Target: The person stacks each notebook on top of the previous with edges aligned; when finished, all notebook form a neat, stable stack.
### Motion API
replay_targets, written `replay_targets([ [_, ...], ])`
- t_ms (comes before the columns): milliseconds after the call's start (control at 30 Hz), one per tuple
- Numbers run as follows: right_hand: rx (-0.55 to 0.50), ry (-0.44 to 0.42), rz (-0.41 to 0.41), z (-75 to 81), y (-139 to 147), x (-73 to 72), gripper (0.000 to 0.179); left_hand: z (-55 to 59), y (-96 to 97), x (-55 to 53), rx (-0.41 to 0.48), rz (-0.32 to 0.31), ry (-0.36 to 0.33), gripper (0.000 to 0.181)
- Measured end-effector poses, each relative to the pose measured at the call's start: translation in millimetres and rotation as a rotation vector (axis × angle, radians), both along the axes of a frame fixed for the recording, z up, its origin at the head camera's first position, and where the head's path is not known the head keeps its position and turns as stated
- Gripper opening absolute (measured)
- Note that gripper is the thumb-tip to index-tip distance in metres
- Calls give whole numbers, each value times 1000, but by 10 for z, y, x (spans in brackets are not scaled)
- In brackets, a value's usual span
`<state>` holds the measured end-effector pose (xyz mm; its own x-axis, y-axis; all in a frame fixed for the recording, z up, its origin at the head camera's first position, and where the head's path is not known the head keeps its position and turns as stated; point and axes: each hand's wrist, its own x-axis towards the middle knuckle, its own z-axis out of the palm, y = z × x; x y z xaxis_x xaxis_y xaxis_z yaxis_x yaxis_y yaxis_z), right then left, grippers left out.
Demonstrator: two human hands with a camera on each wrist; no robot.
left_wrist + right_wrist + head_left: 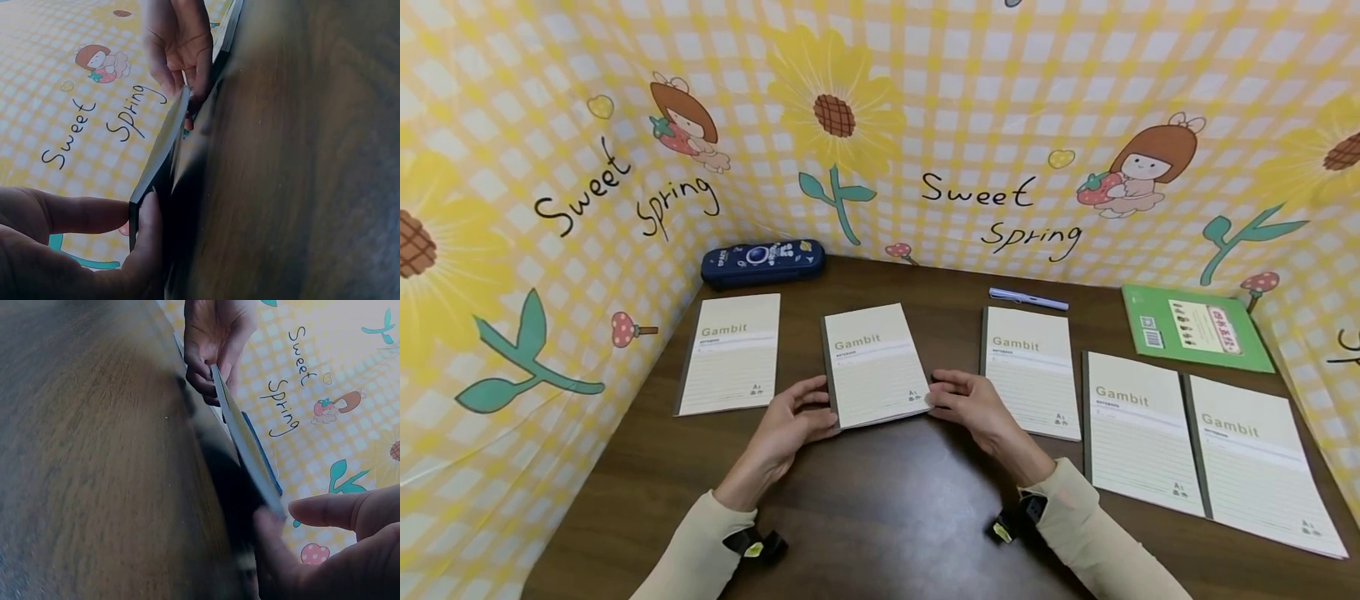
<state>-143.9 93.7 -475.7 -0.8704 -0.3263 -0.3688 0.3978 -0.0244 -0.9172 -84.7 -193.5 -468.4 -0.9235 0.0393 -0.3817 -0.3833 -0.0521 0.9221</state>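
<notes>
A cream Gambit notebook (876,358) with a dark spine lies between my two hands, cover up and slightly turned. My left hand (790,425) grips its lower left corner, thumb in front and fingers along the spine side. In the left wrist view, that thumb and a finger pinch the notebook's corner (164,147). At the lower right corner, my right hand (976,408) holds the edge between thumb and fingers. Both wrist views show the notebook (247,450) edge-on, raised off the table with a dark shadow under it.
Matching notebooks lie on the brown table (880,517): one at left (733,354), one right of centre (1030,371), two at far right (1142,429). Behind are a blue pencil case (763,263), a pale blue pen (1028,299) and a green book (1195,327). Checked cloth (955,108) walls the sides.
</notes>
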Motion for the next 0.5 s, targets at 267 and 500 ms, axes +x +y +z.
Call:
replay_targets([
  [267, -17, 5, 1, -11, -1, 0, 56, 7, 24, 6, 15, -2, -12, 69],
  [500, -12, 17, 36, -21, 37, 3, 53, -2, 21, 8, -1, -16, -9, 69],
])
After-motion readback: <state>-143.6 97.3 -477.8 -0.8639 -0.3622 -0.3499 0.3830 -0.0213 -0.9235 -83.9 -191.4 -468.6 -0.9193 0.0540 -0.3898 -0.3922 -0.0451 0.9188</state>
